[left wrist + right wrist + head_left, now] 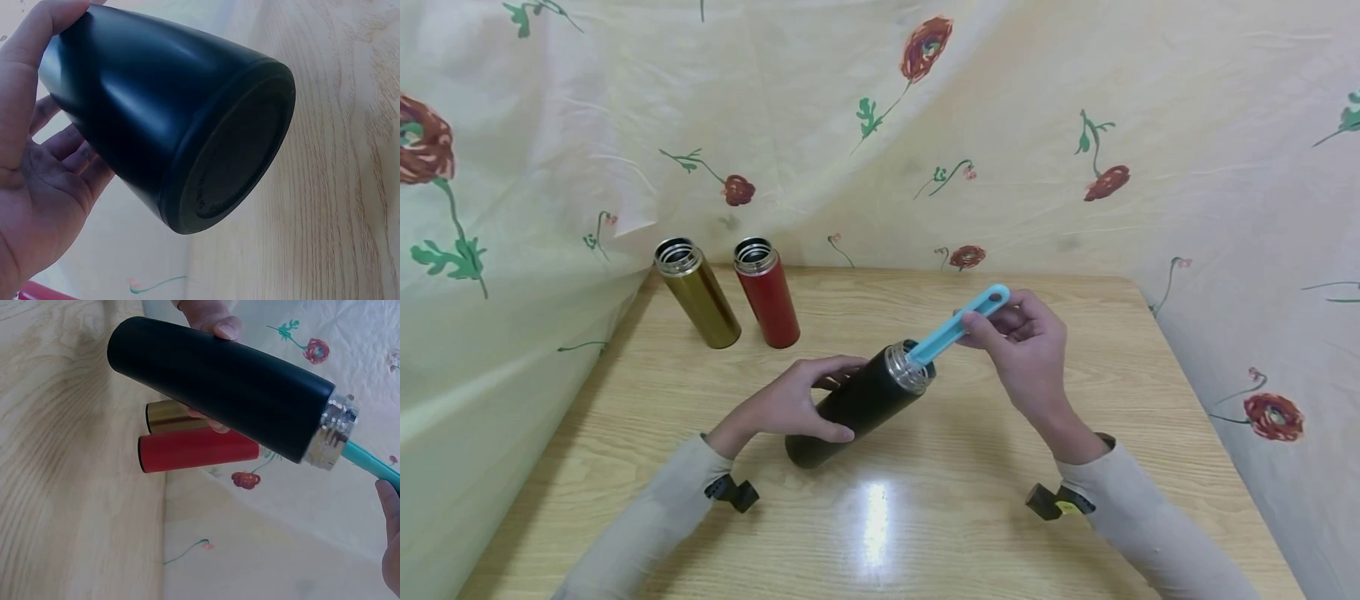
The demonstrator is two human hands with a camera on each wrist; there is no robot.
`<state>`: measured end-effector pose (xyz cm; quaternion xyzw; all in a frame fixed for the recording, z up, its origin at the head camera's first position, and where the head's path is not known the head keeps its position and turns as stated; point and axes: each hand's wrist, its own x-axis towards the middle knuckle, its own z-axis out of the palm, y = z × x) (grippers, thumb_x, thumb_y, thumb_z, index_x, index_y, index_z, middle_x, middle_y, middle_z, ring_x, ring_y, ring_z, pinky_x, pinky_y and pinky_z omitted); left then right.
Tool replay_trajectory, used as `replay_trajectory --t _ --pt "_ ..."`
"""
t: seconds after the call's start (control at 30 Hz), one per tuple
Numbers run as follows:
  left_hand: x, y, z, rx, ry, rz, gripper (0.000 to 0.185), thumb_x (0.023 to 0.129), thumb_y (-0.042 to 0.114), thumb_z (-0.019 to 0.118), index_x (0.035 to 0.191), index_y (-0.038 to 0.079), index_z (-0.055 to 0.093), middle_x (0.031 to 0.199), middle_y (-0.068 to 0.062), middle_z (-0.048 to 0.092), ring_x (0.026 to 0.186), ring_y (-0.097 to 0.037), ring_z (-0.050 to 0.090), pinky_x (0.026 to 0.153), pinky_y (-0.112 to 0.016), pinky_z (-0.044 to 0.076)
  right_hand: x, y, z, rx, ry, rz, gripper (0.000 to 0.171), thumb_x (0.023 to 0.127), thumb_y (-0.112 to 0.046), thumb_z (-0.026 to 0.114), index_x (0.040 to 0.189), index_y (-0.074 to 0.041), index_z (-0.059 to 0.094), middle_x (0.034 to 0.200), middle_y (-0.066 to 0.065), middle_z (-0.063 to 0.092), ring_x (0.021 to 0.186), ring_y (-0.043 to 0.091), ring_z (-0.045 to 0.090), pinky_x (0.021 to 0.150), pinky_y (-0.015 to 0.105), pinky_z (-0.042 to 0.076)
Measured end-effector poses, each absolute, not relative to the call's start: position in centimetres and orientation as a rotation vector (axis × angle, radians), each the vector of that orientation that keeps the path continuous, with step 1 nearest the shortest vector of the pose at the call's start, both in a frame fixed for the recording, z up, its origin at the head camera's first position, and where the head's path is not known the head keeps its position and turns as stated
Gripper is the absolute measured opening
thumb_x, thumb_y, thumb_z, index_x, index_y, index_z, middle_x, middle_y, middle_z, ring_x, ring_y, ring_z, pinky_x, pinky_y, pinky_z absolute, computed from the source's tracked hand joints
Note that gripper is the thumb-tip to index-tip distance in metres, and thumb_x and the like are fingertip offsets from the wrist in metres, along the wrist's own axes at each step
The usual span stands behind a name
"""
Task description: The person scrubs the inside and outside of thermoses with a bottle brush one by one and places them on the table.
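Observation:
A black flask (857, 404) with a steel neck is tilted above the wooden table (925, 517), its mouth pointing up and right. My left hand (797, 404) grips its body, thumb over the near side; the left wrist view shows the flask's base (231, 156) against my palm (37, 206). A light blue brush handle (958, 325) sticks out of the mouth. My right hand (1026, 342) pinches the upper end of that handle. In the right wrist view the black flask (219, 384) fills the top and the blue handle (369, 462) leaves its steel neck.
A gold flask (697, 292) and a red flask (767, 292), both without lids, stand at the table's back left. A flowered cloth (1075, 125) hangs behind and along both sides of the table.

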<state>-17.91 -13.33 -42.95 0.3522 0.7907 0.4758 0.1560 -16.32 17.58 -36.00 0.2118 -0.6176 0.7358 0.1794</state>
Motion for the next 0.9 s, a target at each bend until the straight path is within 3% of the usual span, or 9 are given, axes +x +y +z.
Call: replay_trajectory --t 0.4,0.9 --pt "-17.7 -13.6 -43.0 0.975 2.253 1.338 0.081 0.077 0.026 0.086 0.149 0.016 0.048 0.140 -0.002 0.059 0.122 -0.025 0.057 0.106 -0.051 0.048 -16.5 18.3 -34.8 0.631 -1.656 2.060 0.018 0.085 0.019 0.068 0.102 0.014 0.062 0.089 0.014 0.077 0.074 0.021 0.076 0.067 0.037 0.062" --pt "-17.7 -13.9 -43.2 0.981 2.251 1.365 0.081 0.079 0.026 0.085 0.150 0.012 0.049 0.142 -0.004 0.059 0.123 -0.026 0.058 0.107 -0.051 0.048 -16.6 19.5 -33.1 0.645 -1.527 2.086 0.017 0.089 0.019 0.064 0.106 0.020 0.060 0.091 0.020 0.076 0.080 0.027 0.077 0.070 0.042 0.062"
